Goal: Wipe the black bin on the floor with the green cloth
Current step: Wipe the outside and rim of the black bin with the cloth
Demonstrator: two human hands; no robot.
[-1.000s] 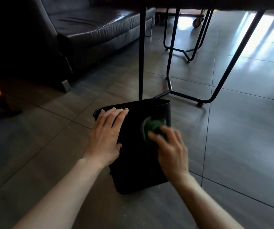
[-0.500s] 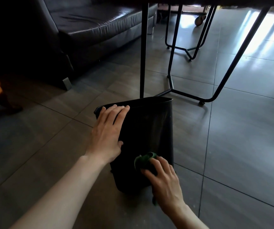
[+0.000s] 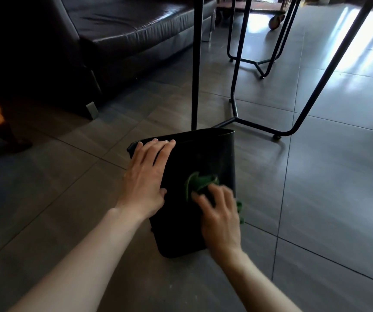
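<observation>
Head view shows you low down by the floor, looking at the black bin (image 3: 200, 158) in the middle of the frame. It stands on the gray floor tiles (image 3: 329, 188), just in front of a thin black table leg (image 3: 196, 64).

Your left hand (image 3: 146, 176) lies flat on the near wall of the bin, on its left side. The fingers are straight and reach up to the rim. It holds nothing; it just presses on the bin to keep it from sliding.

Your right hand (image 3: 220, 216) is a bit lower in the frame and to the right. It is blurry, so it looks like it is moving. Its fingers bend over the green cloth (image 3: 200, 182) and press it onto the wall of the bin, about half way up. A small bit of cloth sticks out by the right side of the hand.

So you are in the middle of the job. The wiping is going on now, on the near wall. You cannot tell from this view how clean that wall is, because the bin is so dark. The far side, the right side and the inside are hidden, so I think they may need a wipe too. The rim under your left fingers likely needs one as well.

A dark sofa (image 3: 122, 30) sits in the upper left of the frame.
</observation>
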